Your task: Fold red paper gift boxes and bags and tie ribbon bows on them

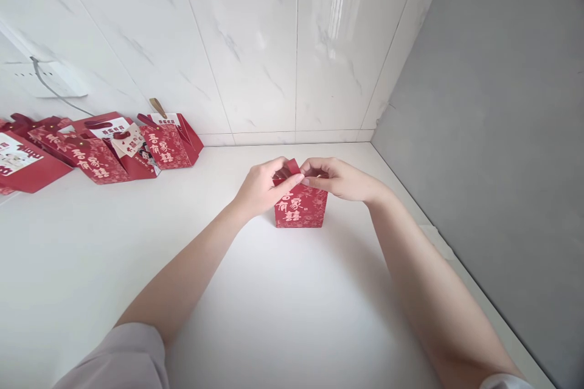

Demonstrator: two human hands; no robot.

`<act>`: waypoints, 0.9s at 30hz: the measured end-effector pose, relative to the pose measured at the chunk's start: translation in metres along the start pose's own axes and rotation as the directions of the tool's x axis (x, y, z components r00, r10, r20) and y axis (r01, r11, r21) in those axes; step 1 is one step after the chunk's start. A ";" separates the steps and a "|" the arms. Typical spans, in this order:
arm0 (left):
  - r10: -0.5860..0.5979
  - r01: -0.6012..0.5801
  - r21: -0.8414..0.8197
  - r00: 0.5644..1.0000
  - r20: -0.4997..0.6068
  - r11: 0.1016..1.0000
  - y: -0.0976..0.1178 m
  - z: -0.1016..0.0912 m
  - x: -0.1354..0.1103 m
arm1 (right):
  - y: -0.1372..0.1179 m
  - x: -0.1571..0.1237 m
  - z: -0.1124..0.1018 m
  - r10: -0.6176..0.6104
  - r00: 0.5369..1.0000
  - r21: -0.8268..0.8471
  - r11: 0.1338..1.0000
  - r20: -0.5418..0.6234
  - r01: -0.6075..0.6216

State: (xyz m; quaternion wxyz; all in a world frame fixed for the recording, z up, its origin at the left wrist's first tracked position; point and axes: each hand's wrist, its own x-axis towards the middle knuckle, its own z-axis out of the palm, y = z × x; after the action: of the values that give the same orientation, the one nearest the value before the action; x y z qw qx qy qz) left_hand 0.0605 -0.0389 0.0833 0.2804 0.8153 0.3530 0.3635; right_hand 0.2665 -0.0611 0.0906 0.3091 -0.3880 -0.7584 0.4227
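A small red gift box [301, 209] with pale Chinese characters on its front stands upright on the white table. A red strap [293, 166] rises in a loop above the box's top. My left hand [267, 182] is closed on the strap from the left, thumb toward the front. From the right, my right hand [335, 177] pinches at the same spot, and its thumb meets the left thumb at the box's top edge. The fingers hide most of the box's top, so how the strap is fastened cannot be seen.
Several similar red gift boxes [166, 146] stand in a row at the back left, one with a tan strap [157, 107]. A grey cable [55, 92] runs from a wall socket [55, 79] behind them. A tiled wall [255, 42] bounds the back, a grey panel [493, 103] the right.
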 end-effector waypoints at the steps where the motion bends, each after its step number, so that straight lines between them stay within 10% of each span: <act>1: -0.005 0.005 -0.004 1.000 0.025 1.000 0.000 0.000 0.000 | 0.000 0.000 0.000 0.000 1.000 -0.001 1.000 0.004 0.000; 19: 0.015 -0.034 0.182 0.994 0.108 0.983 -0.007 -0.004 0.002 | 0.004 -0.002 -0.005 0.179 0.984 -0.055 0.983 0.028 -0.177; 27: 0.137 -0.134 0.034 0.984 -0.114 0.990 -0.002 0.000 0.001 | -0.001 0.003 0.007 0.124 0.992 0.061 0.990 0.031 -0.126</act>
State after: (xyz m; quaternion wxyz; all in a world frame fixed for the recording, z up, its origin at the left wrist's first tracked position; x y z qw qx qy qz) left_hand 0.0605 -0.0371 0.0825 0.2233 0.8185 0.3170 0.4239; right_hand 0.2590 -0.0618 0.0890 0.2836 -0.4189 -0.7232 0.4702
